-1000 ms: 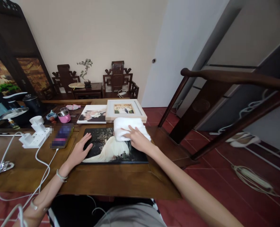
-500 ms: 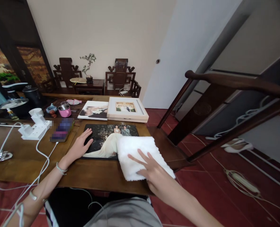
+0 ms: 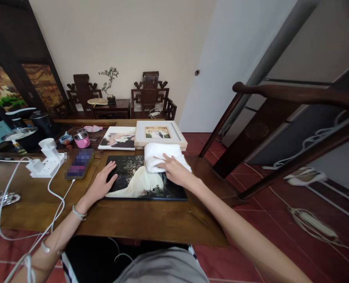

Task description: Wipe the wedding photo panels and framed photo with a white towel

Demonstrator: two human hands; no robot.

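A dark photo panel (image 3: pixel 127 171) showing a couple in wedding clothes lies flat on the wooden table. My left hand (image 3: pixel 101 181) rests on its left edge, fingers stretched out and holding nothing. On the panel's upper right part sits a folded, fluffy white cloth (image 3: pixel 159 151), covering the couple's upper bodies. My right hand (image 3: pixel 174 169) has hold of this cloth from above and presses it down, its index finger pointing left. The thumb is hidden from view.
Behind the panel lie a white-edged photo print (image 3: pixel 124 137) and a light wooden picture frame (image 3: pixel 159 133). To the left are a phone (image 3: pixel 79 163), a white power strip (image 3: pixel 49 164) with cables, and a pink cup (image 3: pixel 82 140). A wooden chair (image 3: pixel 236 129) stands right.
My right hand has moved the white cloth away from me, from the panel's lower right to its upper right, uncovering the lower right corner. My left hand stays on the panel.
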